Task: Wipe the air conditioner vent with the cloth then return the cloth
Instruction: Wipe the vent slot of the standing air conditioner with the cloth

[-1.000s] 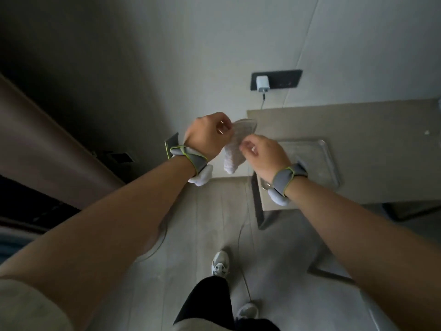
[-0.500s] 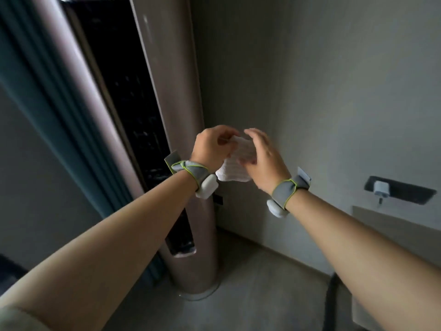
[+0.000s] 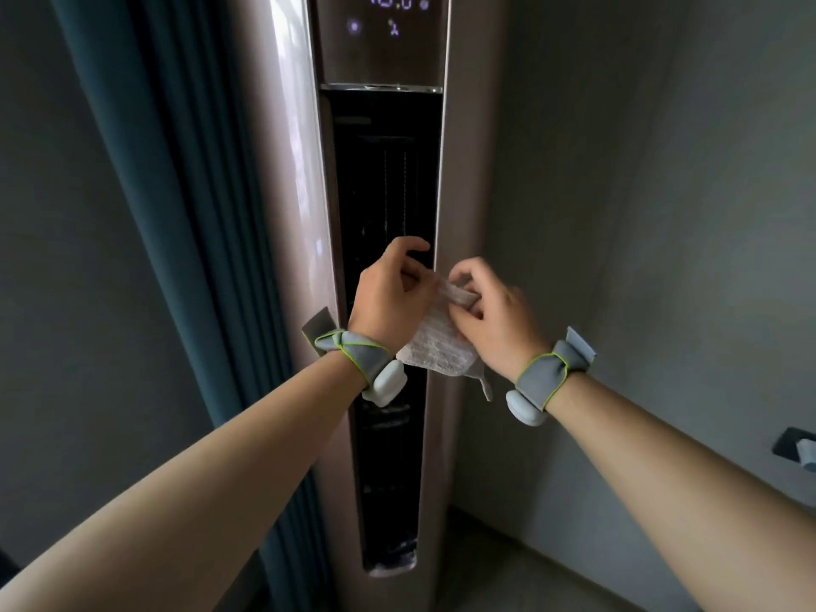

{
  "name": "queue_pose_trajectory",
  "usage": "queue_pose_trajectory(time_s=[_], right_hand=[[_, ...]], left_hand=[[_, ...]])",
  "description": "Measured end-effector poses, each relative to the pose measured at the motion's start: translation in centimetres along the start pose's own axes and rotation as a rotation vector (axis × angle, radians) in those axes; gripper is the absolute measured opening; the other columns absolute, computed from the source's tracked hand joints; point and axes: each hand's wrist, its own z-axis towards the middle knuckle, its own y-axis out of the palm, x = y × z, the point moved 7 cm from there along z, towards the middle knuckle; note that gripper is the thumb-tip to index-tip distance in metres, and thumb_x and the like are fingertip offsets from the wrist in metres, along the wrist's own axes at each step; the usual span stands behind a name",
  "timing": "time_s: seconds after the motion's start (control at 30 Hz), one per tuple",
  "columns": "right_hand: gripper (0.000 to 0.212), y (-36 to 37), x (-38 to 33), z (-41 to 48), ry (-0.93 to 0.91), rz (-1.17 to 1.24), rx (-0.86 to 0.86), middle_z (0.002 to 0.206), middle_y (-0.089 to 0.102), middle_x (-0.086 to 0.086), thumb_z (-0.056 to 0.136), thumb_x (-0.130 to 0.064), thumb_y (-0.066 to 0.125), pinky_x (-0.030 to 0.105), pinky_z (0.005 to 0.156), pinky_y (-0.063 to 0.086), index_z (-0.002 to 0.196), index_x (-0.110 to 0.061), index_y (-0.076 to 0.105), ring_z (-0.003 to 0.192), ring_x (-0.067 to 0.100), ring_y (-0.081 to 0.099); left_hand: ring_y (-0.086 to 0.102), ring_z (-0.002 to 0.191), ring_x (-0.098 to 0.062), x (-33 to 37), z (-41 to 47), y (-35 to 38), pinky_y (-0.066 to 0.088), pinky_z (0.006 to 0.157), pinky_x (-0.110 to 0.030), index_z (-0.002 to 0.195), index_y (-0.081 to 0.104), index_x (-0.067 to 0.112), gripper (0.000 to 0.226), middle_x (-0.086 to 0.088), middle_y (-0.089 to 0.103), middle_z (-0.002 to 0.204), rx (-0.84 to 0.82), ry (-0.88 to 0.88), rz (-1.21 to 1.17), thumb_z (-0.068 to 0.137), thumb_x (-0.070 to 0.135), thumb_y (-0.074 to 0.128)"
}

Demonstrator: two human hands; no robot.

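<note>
A tall floor-standing air conditioner (image 3: 300,214) fills the middle of the view, its long dark vent (image 3: 388,178) running down the front. A small white cloth (image 3: 437,346) hangs between my hands, just in front of the vent's right edge. My left hand (image 3: 388,298) pinches the cloth's upper left side. My right hand (image 3: 490,311) grips its top right corner, which is folded over my fingers. Both wrists wear grey bands. The cloth is apart from the vent.
A lit display panel (image 3: 384,33) sits above the vent. Dark teal curtains (image 3: 176,214) hang to the left of the unit. A grey wall (image 3: 640,214) stands to the right, with a wall socket and white charger (image 3: 799,450) at the far right edge.
My view has swung up from the floor and side table onto the air conditioner, which is now straight ahead. Both hands still hold the cloth and are refolding it in front of the vent.
</note>
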Motion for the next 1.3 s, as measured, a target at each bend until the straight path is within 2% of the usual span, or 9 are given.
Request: queue_pose_trajectory(time_s=[0.1, 0.2, 0.27, 0.37, 0.43, 0.53, 0.77, 1.07, 1.3], right_hand=[[0.025, 0.7, -1.5, 1.5, -0.044, -0.098, 0.022, 0.051, 0.051, -0.007, 0.073, -0.007, 0.067, 0.014, 0.047, 0.035, 0.092, -0.020, 0.056, 0.047, 0.008, 0.049], [0.023, 1.6, -2.8, 3.3, -0.091, -0.195, 0.076, 0.070, 0.063, -0.001, 0.071, -0.005, 0.071, 0.024, 0.058, 0.041, 0.090, -0.015, 0.065, 0.056, 0.007, 0.045], [0.020, 1.3, -3.2, 4.0, -0.095, -0.234, 0.107, 0.078, 0.066, 0.007, 0.072, -0.006, 0.073, 0.032, 0.065, 0.045, 0.090, -0.013, 0.068, 0.065, 0.019, 0.054], [0.018, 1.7, -3.5, 5.2, -0.111, -0.309, 0.160, 0.079, 0.065, 0.008, 0.072, -0.007, 0.075, 0.030, 0.066, 0.043, 0.089, -0.013, 0.071, 0.067, 0.021, 0.056], [0.019, 2.2, -3.6, 5.9, -0.119, -0.354, 0.152, 0.081, 0.065, 0.008, 0.071, -0.009, 0.076, 0.032, 0.065, 0.045, 0.089, -0.013, 0.071, 0.064, 0.019, 0.053], [0.018, 2.6, -4.0, 6.9, -0.142, -0.399, 0.124, 0.085, 0.065, 0.012, 0.072, -0.009, 0.076, 0.039, 0.063, 0.053, 0.090, -0.011, 0.072, 0.068, 0.028, 0.059], [0.007, 1.8, -5.8, 10.1, -0.225, -0.528, 0.234, 0.082, 0.065, 0.012, 0.077, -0.010, 0.073, 0.034, 0.051, 0.051, 0.084, -0.010, 0.072, 0.065, 0.032, 0.062], [0.014, 1.5, -6.4, 11.7, -0.176, -0.650, 0.349, 0.088, 0.066, 0.010, 0.083, -0.017, 0.066, 0.035, 0.057, 0.047, 0.095, -0.018, 0.072, 0.076, 0.032, 0.063], [0.007, 3.4, -5.6, 9.6, -0.146, -0.707, 0.337, 0.074, 0.067, 0.010, 0.075, -0.016, 0.074, 0.031, 0.045, 0.045, 0.082, -0.017, 0.075, 0.058, 0.033, 0.062]], left_hand=[[0.057, 0.072, -0.001, -0.3, 1.0, -1.7, 0.045, 0.069, -0.014, 0.109, 0.057, 0.019, 0.027, 0.015, 0.058, 0.074, 0.013, 0.138, 0.119, 0.084, 0.015, 0.064], [0.055, 0.082, -0.013, 0.0, 1.7, -4.3, 0.039, 0.077, -0.020, 0.104, 0.061, 0.016, 0.022, 0.011, 0.062, 0.083, 0.102, 0.335, 0.226, 0.084, 0.022, 0.065], [0.054, 0.091, -0.015, 0.4, 1.4, -6.1, 0.036, 0.084, -0.017, 0.103, 0.062, 0.013, 0.022, 0.002, 0.064, 0.095, 0.246, 0.449, 0.237, 0.085, 0.025, 0.065], [0.049, 0.116, -0.019, -0.6, 2.0, -8.3, 0.033, 0.103, -0.026, 0.116, 0.059, 0.007, 0.035, -0.008, 0.058, 0.122, 0.403, 0.530, 0.301, 0.088, 0.028, 0.062], [0.041, 0.132, -0.029, -1.5, 3.0, -8.8, 0.027, 0.115, -0.034, 0.130, 0.049, 0.001, 0.051, -0.015, 0.049, 0.138, 0.424, 0.544, 0.372, 0.089, 0.030, 0.060], [0.024, 0.142, -0.034, -2.4, 4.3, -8.8, 0.012, 0.120, -0.033, 0.142, 0.032, -0.002, 0.069, -0.018, 0.033, 0.150, 0.405, 0.534, 0.507, 0.090, 0.035, 0.057], [0.010, 0.145, -0.036, -4.4, 5.9, -8.3, 0.001, 0.121, -0.031, 0.147, 0.012, 0.001, 0.078, -0.023, 0.018, 0.155, 0.352, 0.514, 0.659, 0.091, 0.038, 0.051], [0.009, 0.145, -0.038, -5.5, 6.2, -7.9, 0.005, 0.122, -0.038, 0.146, 0.015, -0.004, 0.070, -0.028, 0.018, 0.153, 0.353, 0.570, 0.616, 0.090, 0.025, 0.045], [0.012, 0.144, -0.038, -5.5, 6.0, -7.9, 0.009, 0.122, -0.041, 0.145, 0.018, -0.005, 0.068, -0.029, 0.021, 0.152, 0.352, 0.588, 0.598, 0.089, 0.024, 0.044]])
